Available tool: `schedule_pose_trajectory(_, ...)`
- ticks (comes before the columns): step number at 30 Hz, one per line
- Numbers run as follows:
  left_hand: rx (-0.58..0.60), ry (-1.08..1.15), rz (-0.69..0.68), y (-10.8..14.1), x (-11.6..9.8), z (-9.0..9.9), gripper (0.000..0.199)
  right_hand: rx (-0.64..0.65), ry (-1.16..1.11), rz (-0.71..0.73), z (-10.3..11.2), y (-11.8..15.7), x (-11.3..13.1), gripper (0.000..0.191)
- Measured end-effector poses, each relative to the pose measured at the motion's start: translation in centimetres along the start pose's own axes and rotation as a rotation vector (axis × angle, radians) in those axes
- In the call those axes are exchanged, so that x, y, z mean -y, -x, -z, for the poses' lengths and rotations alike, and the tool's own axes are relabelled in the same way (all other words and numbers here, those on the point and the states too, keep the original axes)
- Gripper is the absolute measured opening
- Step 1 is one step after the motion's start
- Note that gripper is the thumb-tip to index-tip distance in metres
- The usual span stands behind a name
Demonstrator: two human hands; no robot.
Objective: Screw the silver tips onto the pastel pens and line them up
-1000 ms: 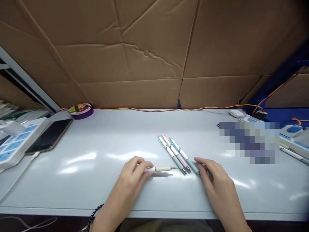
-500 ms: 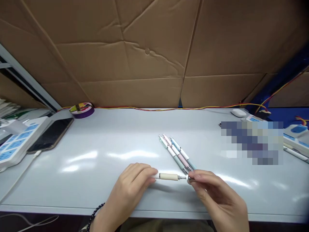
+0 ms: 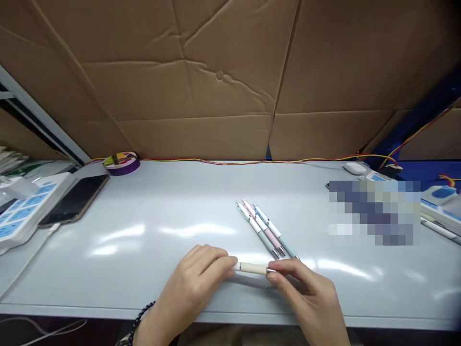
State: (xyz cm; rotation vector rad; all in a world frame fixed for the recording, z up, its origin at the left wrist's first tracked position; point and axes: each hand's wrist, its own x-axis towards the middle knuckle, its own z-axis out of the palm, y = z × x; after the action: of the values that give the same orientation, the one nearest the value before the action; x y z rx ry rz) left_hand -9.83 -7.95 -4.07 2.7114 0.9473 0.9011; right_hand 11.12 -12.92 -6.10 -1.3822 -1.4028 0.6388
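Observation:
A cream and white pen point(image 3: 254, 268) lies level between my two hands, low over the front of the desk. My left hand point(image 3: 203, 278) is closed on its white end. The thumb and fingertips of my right hand point(image 3: 304, 290) pinch the silver tip at the other end, which meets the cream barrel. Just behind them three pens rest side by side on a slant: a green and white one point(image 3: 257, 229), a pink and white one point(image 3: 263, 228) and a blue and white one point(image 3: 275, 230).
The grey desk point(image 3: 187, 192) carries a phone point(image 3: 75, 201) and a power strip point(image 3: 34, 206) at left, a round purple tape roll point(image 3: 121, 164) at the back left, and a white mouse point(image 3: 355, 168) at the back right. A blurred patch hides something at right. Cardboard point(image 3: 216, 110) stands behind.
My right hand has moved left with the silver tip, which now meets the cream barrel. The spring end that showed between them is hidden.

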Motion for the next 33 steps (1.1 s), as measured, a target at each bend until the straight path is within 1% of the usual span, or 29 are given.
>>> schedule_pose_trajectory(1,0.005,-0.004,-0.001,-0.01,-0.02,-0.02,0.015,0.017,0.030,0.000,0.00,-0.06,0.02,0.009)
schedule_pose_trajectory(4,0.006,-0.010,-0.014,0.01,-0.06,-0.14,0.015,0.109,0.129,0.039,-0.08,-0.27,0.18,0.032)
schedule_pose_trajectory(5,0.001,-0.010,-0.020,0.04,-0.07,-0.18,0.015,0.131,0.141,0.051,-0.13,-0.31,0.25,0.036)
schedule_pose_trajectory(7,-0.014,-0.005,-0.024,0.11,-0.06,-0.24,0.016,0.130,0.109,0.065,-0.21,-0.30,0.33,0.031)
schedule_pose_trajectory(9,-0.034,0.008,-0.011,0.18,-0.03,-0.26,0.017,0.087,0.030,0.060,-0.27,-0.18,0.31,0.021)
schedule_pose_trajectory(10,-0.043,0.015,-0.001,0.21,0.00,-0.26,0.017,0.067,-0.004,0.053,-0.27,-0.09,0.26,0.022)
schedule_pose_trajectory(12,-0.056,0.022,0.012,0.24,0.06,-0.23,0.017,0.050,-0.044,0.029,-0.22,0.04,0.13,0.017)
schedule_pose_trajectory(15,-0.050,0.020,0.001,0.18,0.08,-0.14,0.016,0.059,-0.060,-0.036,-0.02,0.04,0.03,0.008)
schedule_pose_trajectory(17,-0.045,0.022,-0.017,0.09,0.06,-0.09,0.016,0.077,-0.034,-0.069,0.12,-0.11,0.13,0.010)
schedule_pose_trajectory(21,-0.035,0.026,-0.024,-0.01,-0.01,-0.09,0.016,0.143,0.048,-0.021,0.13,-0.35,0.50,0.033)
schedule_pose_trajectory(22,-0.034,0.027,-0.022,0.01,-0.03,-0.10,0.016,0.143,0.040,-0.012,0.06,-0.34,0.56,0.033)
schedule_pose_trajectory(25,-0.042,0.030,-0.012,0.12,-0.07,-0.13,0.016,0.059,-0.033,-0.009,-0.12,-0.15,0.50,0.017)
schedule_pose_trajectory(27,-0.054,0.028,-0.007,0.17,-0.09,-0.13,0.016,0.018,-0.062,-0.004,-0.13,-0.03,0.36,0.017)
schedule_pose_trajectory(30,-0.053,0.020,-0.010,0.14,-0.08,-0.14,0.015,0.046,-0.056,-0.037,0.05,-0.07,0.24,0.009)
schedule_pose_trajectory(33,-0.049,0.016,-0.027,0.05,-0.02,-0.13,0.015,0.095,0.011,-0.059,0.25,-0.30,0.33,0.017)
